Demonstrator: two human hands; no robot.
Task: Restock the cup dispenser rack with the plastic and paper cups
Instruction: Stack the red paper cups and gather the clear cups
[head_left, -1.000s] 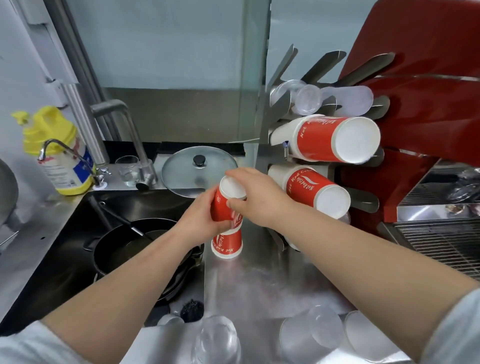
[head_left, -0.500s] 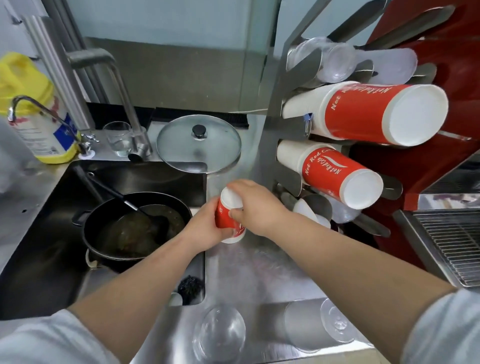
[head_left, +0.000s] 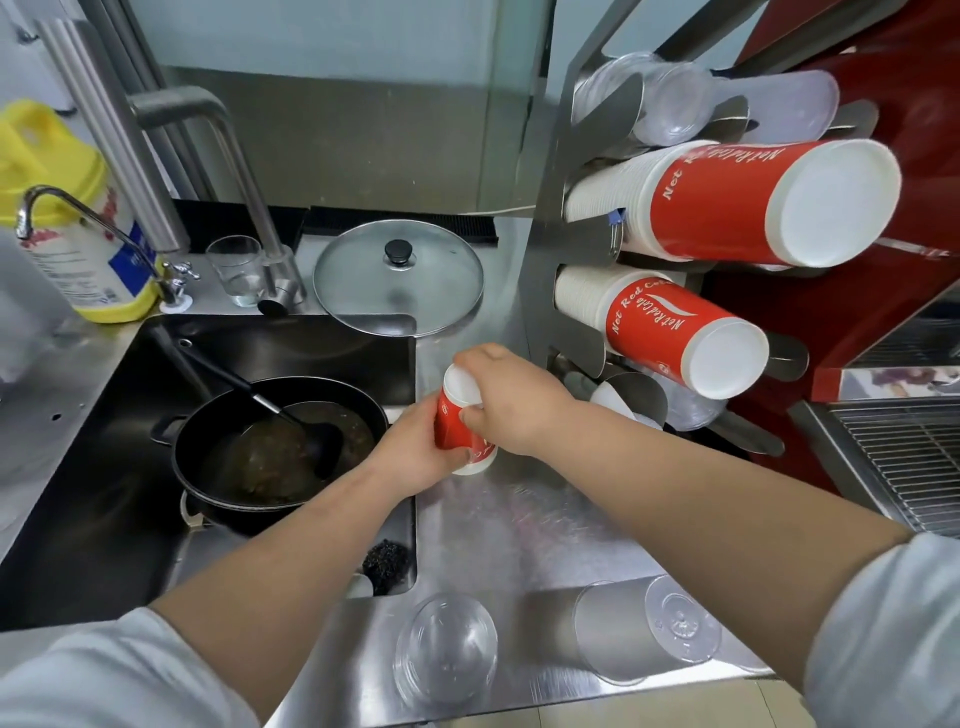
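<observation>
Black pan (head_left: 270, 457) with ladle (head_left: 317, 441) in sink (head_left: 104, 467); pot lid (head_left: 398, 278), drinking glass (head_left: 236, 270), yellow-capped bottle (head_left: 67, 218) behind.

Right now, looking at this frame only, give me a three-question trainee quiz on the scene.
1. True or false: both hands grip the small red paper cups.
2. Which lies on its side on the counter near the person? A) clear plastic cup stack B) a paper cup C) a pan lid
3. Fill in: the black pan sits in the ____.

Key: 1 true; 2 A; 3 sink.
</observation>
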